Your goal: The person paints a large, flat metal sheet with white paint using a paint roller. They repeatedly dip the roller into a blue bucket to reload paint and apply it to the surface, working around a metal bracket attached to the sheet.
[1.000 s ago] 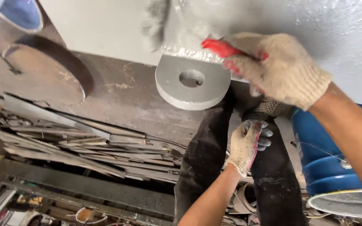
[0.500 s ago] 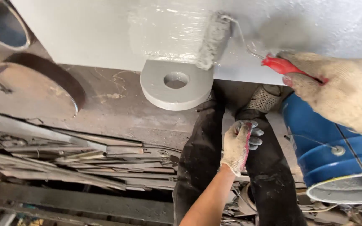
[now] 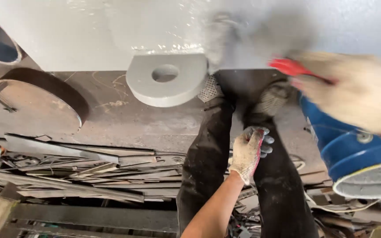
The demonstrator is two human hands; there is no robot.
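Against the grey-painted steel panel [image 3: 89,31], the right hand [image 3: 353,90], in a knit glove, was closed around the red handle [image 3: 289,67] of a paint roller [image 3: 219,42]; the roller head was motion-blurred on the panel just above a round lug with a hole [image 3: 166,79]. The left hand [image 3: 248,150], also gloved, rested on the dark trouser leg [image 3: 283,189], fingers loosely curled and holding nothing. A blue bucket [image 3: 349,150] stood just beside the right leg. Scrap metal strips [image 3: 80,169] lay on the floor.

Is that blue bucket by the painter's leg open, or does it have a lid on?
Open. The blue bucket shows a bare pale rim with no lid; how full it is cannot be seen.
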